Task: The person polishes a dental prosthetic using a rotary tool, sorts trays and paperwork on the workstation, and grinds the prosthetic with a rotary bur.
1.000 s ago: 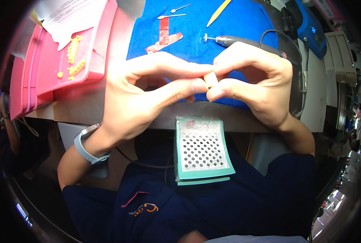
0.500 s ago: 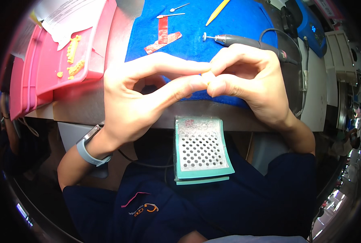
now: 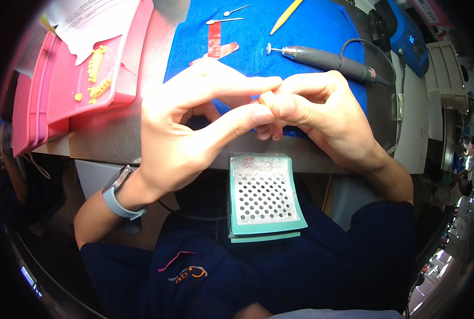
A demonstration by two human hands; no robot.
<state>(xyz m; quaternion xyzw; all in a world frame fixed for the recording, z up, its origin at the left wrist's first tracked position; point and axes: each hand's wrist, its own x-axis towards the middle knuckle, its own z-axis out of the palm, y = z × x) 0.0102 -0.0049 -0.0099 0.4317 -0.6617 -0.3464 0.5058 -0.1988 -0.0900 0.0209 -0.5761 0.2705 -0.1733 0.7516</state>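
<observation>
Above the front edge of the bench, a small yellow-orange piece [image 3: 267, 98] sits between my fingertips, mostly covered by them. My right hand [image 3: 335, 111] pinches it with thumb and index finger, its other fingers curled below. Around the same piece, the thumb and index finger of my left hand [image 3: 186, 117] close from the left; their exact contact is hard to see. Just beyond the hands, a dark rotary handpiece [image 3: 327, 59] with a small disc tip lies on a blue towel [image 3: 274, 50]. Red strips [image 3: 214, 42] lie on the towel behind my left hand.
Two thin burs [image 3: 223, 21] and a yellow pencil-like stick [image 3: 286, 16] lie at the towel's far side. A pink tray [image 3: 125, 80] at left holds yellow-orange pieces [image 3: 95, 64] and paper. Below my hands is a teal-framed perforated plate [image 3: 266, 196]. A blue control unit [image 3: 407, 37] stands far right.
My right hand has shifted slightly down and turned, curling its other fingers under. My left fingertips have parted a little, and more of the yellow-orange piece shows.
</observation>
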